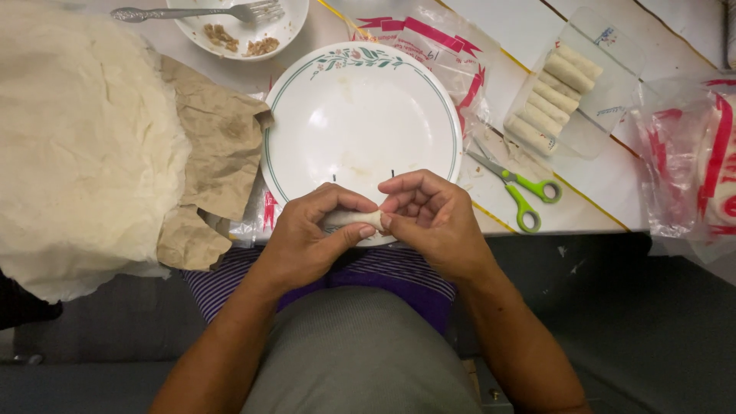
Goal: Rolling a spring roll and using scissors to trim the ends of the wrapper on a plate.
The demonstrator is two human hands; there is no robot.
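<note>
A pale rolled wrapper [354, 220] lies between both hands over the near rim of a white plate [360, 115] with a green and floral border. My left hand [310, 234] grips the roll's left part with thumb below and fingers over it. My right hand [429, 218] pinches the roll's right end with curled fingers. The roll's middle shows; its ends are hidden by my fingers.
A stack of thin pale wrappers [77, 138] on brown paper [218, 146] lies left. A small bowl [287, 27] with filling and a fork [192, 12] is at the back. Green-handled scissors [521, 192], a clear tray of finished rolls [556, 96] and plastic bags [690, 153] sit right.
</note>
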